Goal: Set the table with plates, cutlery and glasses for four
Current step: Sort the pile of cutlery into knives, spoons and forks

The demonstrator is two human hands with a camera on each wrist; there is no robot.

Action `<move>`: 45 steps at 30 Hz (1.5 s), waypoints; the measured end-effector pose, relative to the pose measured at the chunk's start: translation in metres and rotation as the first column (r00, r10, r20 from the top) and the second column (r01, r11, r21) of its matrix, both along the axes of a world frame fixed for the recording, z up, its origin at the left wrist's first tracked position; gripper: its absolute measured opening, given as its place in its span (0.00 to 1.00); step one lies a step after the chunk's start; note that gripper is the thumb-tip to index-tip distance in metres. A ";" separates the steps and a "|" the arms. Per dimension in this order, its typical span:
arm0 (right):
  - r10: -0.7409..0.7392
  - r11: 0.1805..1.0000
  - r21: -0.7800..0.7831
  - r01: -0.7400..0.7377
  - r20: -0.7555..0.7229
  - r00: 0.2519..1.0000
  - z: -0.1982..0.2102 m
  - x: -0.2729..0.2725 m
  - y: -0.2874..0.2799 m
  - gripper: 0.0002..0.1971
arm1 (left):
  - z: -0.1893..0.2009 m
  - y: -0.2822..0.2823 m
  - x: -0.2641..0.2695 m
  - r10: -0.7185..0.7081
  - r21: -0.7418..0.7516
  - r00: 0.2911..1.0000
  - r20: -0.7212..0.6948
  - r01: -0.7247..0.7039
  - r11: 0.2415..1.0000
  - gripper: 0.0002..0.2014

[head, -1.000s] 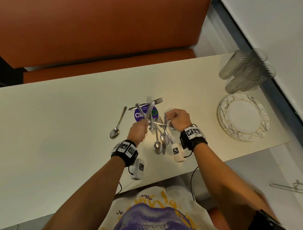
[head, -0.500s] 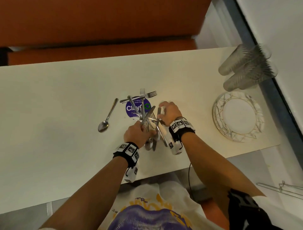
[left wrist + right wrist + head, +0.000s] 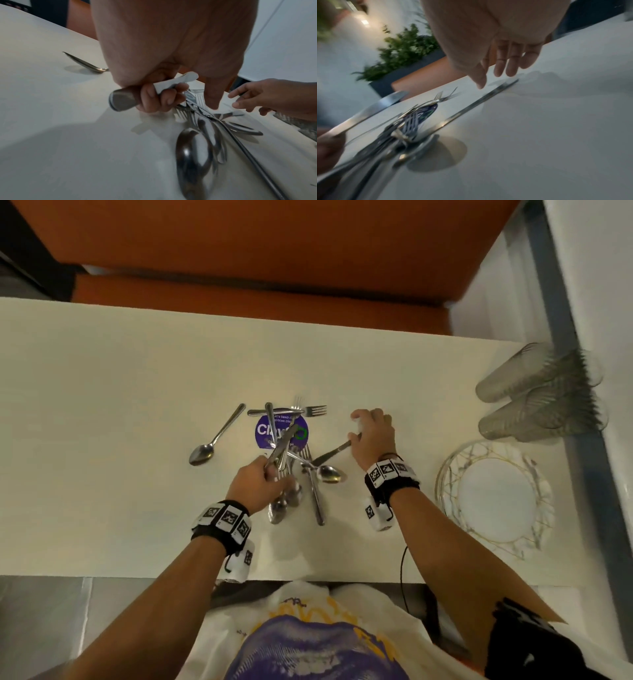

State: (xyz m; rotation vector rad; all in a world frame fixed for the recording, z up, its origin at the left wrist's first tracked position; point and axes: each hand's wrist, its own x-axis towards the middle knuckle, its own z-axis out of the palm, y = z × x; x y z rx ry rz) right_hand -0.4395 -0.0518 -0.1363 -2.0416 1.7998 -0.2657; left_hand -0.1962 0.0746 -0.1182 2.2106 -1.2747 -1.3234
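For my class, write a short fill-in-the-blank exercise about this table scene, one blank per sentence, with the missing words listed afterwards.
1. The left hand grips a bundle of ____ handles above the pile.
2. The stack of plates sits near the table's ____ end.
3. The lone spoon lies to the ____ of the purple sticker.
4. The right hand has its fingers spread ____ above a knife lying on the table.

Missing words: cutlery; right; left; open
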 end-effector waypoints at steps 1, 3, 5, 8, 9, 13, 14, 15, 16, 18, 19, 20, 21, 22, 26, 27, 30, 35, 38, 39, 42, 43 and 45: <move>0.122 0.992 0.009 -0.123 0.005 0.992 -0.001 -0.001 0.001 0.21 | 0.003 0.001 -0.003 0.037 -0.021 0.999 -0.003 -0.037 0.999 0.18; 0.336 0.938 0.089 -0.334 -0.009 0.942 -0.004 -0.002 0.003 0.20 | 0.009 0.002 -0.011 0.125 -0.061 0.992 -0.013 -0.125 0.990 0.16; 0.448 0.883 0.150 -0.445 0.012 0.894 -0.005 -0.004 0.002 0.16 | 0.016 -0.001 -0.021 0.205 -0.079 0.978 -0.035 -0.207 0.975 0.15; 0.483 0.854 0.217 -0.473 0.007 0.875 -0.008 -0.008 -0.006 0.04 | 0.029 -0.007 -0.034 0.275 -0.089 0.957 -0.094 -0.283 0.955 0.14; 0.490 0.850 0.234 -0.473 -0.019 0.871 -0.010 -0.009 -0.008 0.02 | 0.032 -0.009 -0.038 0.291 -0.091 0.949 -0.119 -0.302 0.949 0.12; 0.541 0.827 0.253 -0.502 -0.118 0.832 -0.018 -0.010 -0.013 0.03 | 0.039 -0.015 -0.049 0.347 -0.100 0.918 -0.191 -0.370 0.924 0.12; 0.562 0.816 0.254 -0.519 -0.140 0.816 -0.017 -0.010 -0.014 0.04 | 0.039 -0.016 -0.051 0.365 -0.102 0.907 -0.210 -0.392 0.914 0.13; 0.575 0.809 0.257 -0.528 -0.161 0.802 -0.017 -0.011 -0.016 0.05 | 0.038 -0.018 -0.051 0.383 -0.102 0.895 -0.229 -0.414 0.905 0.14; 0.582 0.806 0.256 -0.533 -0.181 0.793 -0.017 -0.012 -0.018 0.07 | 0.038 -0.020 -0.052 0.401 -0.098 0.883 -0.245 -0.434 0.895 0.14; 0.574 0.814 0.241 -0.528 -0.196 0.795 -0.016 -0.019 -0.024 0.07 | 0.038 -0.025 -0.052 0.415 -0.096 0.869 -0.268 -0.453 0.886 0.15; 0.564 0.822 0.225 -0.524 -0.185 0.805 -0.016 -0.024 -0.026 0.06 | 0.037 -0.027 -0.052 0.412 -0.099 0.872 -0.266 -0.449 0.888 0.15; 0.556 0.827 0.212 -0.520 -0.173 0.813 -0.015 -0.028 -0.028 0.06 | 0.036 -0.029 -0.052 0.408 -0.101 0.876 -0.258 -0.444 0.890 0.15; 0.551 0.831 0.207 -0.517 -0.167 0.818 -0.015 -0.032 -0.028 0.06 | 0.035 -0.031 -0.051 0.408 -0.103 0.877 -0.254 -0.444 0.890 0.15; 0.546 0.833 0.213 -0.510 -0.177 0.819 -0.014 -0.035 -0.029 0.06 | 0.034 -0.033 -0.052 0.415 -0.099 0.873 -0.255 -0.451 0.887 0.15; 0.491 0.863 0.268 -0.429 -0.241 0.837 -0.011 -0.033 -0.025 0.12 | 0.032 -0.038 -0.055 0.437 -0.085 0.859 -0.265 -0.473 0.877 0.15; 0.468 0.872 0.281 -0.400 -0.249 0.848 -0.010 -0.031 -0.024 0.13 | 0.032 -0.039 -0.056 0.440 -0.085 0.858 -0.266 -0.475 0.876 0.15; 0.461 0.873 0.304 -0.381 -0.262 0.848 -0.007 -0.027 -0.023 0.13 | 0.033 -0.043 -0.057 0.460 -0.080 0.842 -0.283 -0.499 0.863 0.15; 0.415 0.885 0.302 -0.354 -0.169 0.894 -0.001 -0.026 -0.020 0.14 | 0.028 -0.045 -0.055 0.418 -0.116 0.875 -0.243 -0.454 0.883 0.15; 0.215 0.927 0.312 -0.208 0.012 0.977 0.012 -0.025 -0.024 0.12 | 0.026 -0.048 -0.055 0.425 -0.108 0.874 -0.235 -0.458 0.882 0.15; 0.145 0.939 0.299 -0.173 0.111 0.983 0.017 -0.024 -0.025 0.12 | 0.026 -0.049 -0.055 0.435 -0.097 0.866 -0.245 -0.468 0.878 0.15; -0.048 0.947 0.314 -0.068 0.349 0.936 0.041 -0.010 -0.022 0.13 | 0.026 -0.053 -0.057 0.445 -0.066 0.853 -0.272 -0.478 0.876 0.14; -0.113 0.942 0.334 -0.035 0.413 0.904 0.049 -0.003 -0.020 0.12 | 0.026 -0.054 -0.057 0.450 -0.050 0.843 -0.294 -0.484 0.874 0.14; -0.181 0.935 0.353 -0.016 0.519 0.835 0.061 0.014 -0.017 0.11 | 0.027 -0.056 -0.060 0.475 -0.008 0.793 -0.382 -0.517 0.856 0.14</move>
